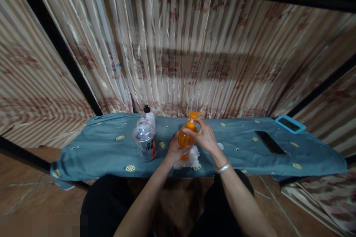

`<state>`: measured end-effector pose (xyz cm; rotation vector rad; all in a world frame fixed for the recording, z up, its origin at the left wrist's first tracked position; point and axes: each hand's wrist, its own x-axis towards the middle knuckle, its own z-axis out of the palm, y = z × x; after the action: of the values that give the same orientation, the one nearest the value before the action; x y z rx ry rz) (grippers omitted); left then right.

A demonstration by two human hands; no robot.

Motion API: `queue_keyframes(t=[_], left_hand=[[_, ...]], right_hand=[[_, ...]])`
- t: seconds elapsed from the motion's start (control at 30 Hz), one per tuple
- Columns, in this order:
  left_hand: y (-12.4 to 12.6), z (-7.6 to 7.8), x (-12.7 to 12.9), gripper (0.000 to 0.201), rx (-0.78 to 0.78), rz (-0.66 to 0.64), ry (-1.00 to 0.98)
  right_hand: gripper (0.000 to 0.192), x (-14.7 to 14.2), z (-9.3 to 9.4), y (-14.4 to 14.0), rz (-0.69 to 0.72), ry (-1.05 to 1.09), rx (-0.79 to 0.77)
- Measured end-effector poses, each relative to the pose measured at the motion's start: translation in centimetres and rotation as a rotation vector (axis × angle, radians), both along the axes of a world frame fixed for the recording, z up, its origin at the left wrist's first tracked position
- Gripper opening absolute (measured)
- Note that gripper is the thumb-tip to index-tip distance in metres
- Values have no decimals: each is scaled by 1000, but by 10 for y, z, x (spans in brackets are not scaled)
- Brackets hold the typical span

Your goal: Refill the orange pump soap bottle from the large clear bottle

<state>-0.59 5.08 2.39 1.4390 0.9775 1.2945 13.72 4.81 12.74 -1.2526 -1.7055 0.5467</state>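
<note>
An orange see-through pump bottle (185,139) stands close to upright near the front edge of the cloth-covered table. My left hand (178,149) is wrapped round its lower body from the left. My right hand (205,135) grips it near the neck, with thumb and fingers around the collar just under the orange pump head (194,115). A crumpled white tissue (191,159) lies beneath the bottle. Left of my hands stands a clear wide plastic jar (145,144) with an open mouth and a black and orange label. Behind it is a pale bottle with a black cap (147,109).
A blue-green cloth (105,148) covers the narrow table. To the right lie a black phone (270,143) and a blue-framed device (290,124). A small white disc (220,146) is partly behind my right wrist. Striped curtains (178,44) and dark frame bars (55,40) enclose the space.
</note>
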Motion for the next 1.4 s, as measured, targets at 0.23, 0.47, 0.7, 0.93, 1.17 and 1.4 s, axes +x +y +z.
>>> queue_keyframes(t=[0.23,0.47,0.7,0.93,1.17,1.4], left_hand=[[-1,4,-1,61,31,-20,-86],[-3,8,-3,62,30,-30,-75],[-3,6,-2,60,51,-3,-35],[0,0,-2,64,38,-16,-31],[0,0,-2,64,43,-20,-33],[-3,2,3,69,27,30,-98]], right_hand=[[48,10,-3,8,223,64,-9],[58,1,-9,4,0,74,63],[47,6,-9,4,151,111,31],[47,-9,-13,-1,-57,99,107],[41,-3,-3,3,114,20,98],[38,-24,-19,-4,-157,-2,219]])
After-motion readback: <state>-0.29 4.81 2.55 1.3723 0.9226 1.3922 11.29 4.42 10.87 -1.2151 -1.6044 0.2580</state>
